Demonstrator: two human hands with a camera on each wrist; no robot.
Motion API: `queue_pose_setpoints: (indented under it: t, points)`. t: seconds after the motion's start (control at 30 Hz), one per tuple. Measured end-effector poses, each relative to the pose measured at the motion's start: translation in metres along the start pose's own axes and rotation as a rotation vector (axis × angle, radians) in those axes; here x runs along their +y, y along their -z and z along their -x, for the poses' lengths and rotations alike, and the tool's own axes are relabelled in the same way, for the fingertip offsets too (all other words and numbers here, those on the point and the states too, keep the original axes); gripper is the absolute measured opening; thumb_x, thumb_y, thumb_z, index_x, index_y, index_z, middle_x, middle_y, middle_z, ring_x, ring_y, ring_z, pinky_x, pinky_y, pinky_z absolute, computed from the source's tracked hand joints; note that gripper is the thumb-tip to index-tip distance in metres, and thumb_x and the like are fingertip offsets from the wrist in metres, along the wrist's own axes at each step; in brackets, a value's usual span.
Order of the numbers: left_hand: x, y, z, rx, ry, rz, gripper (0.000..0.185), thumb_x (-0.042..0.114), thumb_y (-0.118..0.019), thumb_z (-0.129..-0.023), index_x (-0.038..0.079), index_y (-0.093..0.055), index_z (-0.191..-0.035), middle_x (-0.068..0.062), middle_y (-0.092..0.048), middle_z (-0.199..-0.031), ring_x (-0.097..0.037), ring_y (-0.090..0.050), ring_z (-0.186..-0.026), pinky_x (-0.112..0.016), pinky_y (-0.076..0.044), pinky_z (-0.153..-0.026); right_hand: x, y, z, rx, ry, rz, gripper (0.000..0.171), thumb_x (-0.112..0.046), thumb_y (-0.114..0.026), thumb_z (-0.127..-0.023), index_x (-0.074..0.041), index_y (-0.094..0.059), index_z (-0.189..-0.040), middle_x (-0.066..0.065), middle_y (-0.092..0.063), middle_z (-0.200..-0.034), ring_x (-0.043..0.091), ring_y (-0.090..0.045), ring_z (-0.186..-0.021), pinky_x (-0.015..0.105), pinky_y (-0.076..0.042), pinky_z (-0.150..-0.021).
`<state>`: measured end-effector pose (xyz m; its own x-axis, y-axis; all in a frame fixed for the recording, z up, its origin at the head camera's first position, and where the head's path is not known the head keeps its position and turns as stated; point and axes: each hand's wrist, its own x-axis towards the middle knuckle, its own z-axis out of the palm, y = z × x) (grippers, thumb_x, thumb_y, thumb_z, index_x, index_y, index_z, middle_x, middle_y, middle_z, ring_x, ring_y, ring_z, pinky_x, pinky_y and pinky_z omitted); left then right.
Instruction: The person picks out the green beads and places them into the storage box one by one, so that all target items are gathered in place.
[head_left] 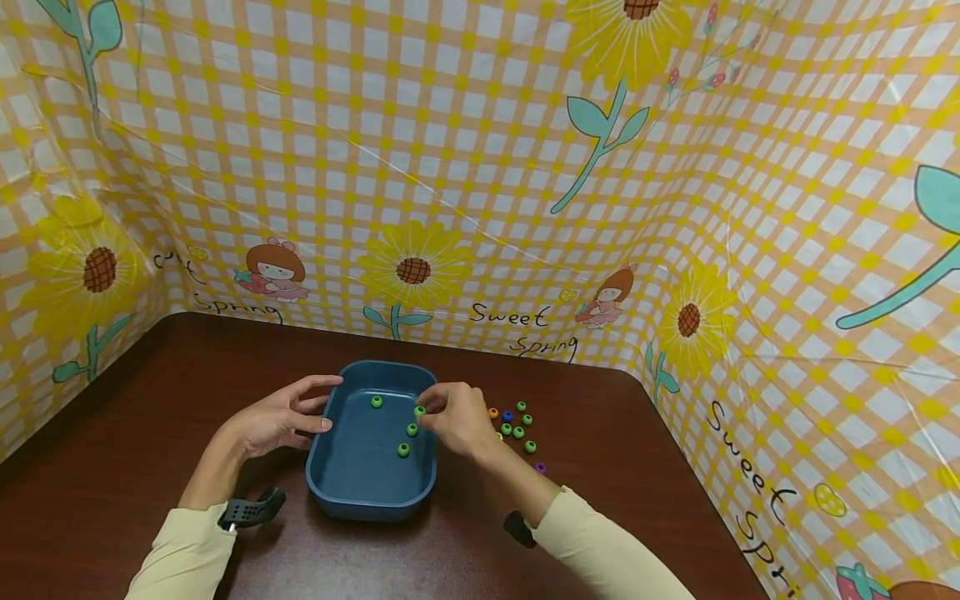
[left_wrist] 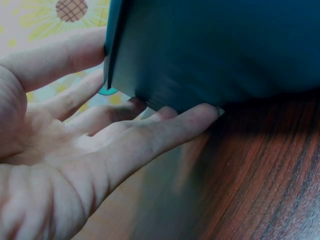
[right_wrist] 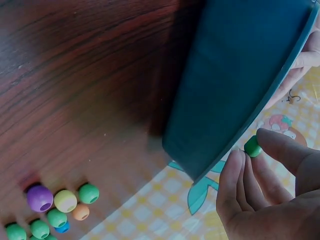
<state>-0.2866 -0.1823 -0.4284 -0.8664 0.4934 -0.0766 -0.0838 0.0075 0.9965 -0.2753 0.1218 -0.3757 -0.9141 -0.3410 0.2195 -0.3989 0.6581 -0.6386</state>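
Right hand (head_left: 459,419) pinching a green bead (head_left: 420,411) over the blue tray (head_left: 360,487), left hand (head_left: 281,417) relaxed against its side

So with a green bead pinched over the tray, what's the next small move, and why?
Probably open the fingers and drop it. The right hand pinches a green bead just inside the blue tray's rim, three green beads already lie inside, and the left hand steadies the tray's far side.

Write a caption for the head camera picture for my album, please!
Right hand pinches a green bead over the blue tray; left hand touches its side.
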Motion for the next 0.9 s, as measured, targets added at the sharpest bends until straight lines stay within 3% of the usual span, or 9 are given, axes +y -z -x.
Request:
queue_pose_setpoints:
  t: [0.9]
  points:
    - [0.002, -0.001, 0.000, 0.000, 0.002, -0.004, 0.080, 0.003, -0.068, -0.095, 0.006, -0.020, -0.159, -0.034, -0.025, -0.161, -0.049, -0.055, -0.130, -0.064, -0.053, -0.094, 0.008, -0.012, -0.005, -0.004, -0.030, 0.010, 0.014, -0.010, -0.079, -0.086, -0.006, -0.079, -0.100, 0.006, -0.077, -0.091, 0.020, -0.072, -0.085, 0.027, -0.058, -0.066]
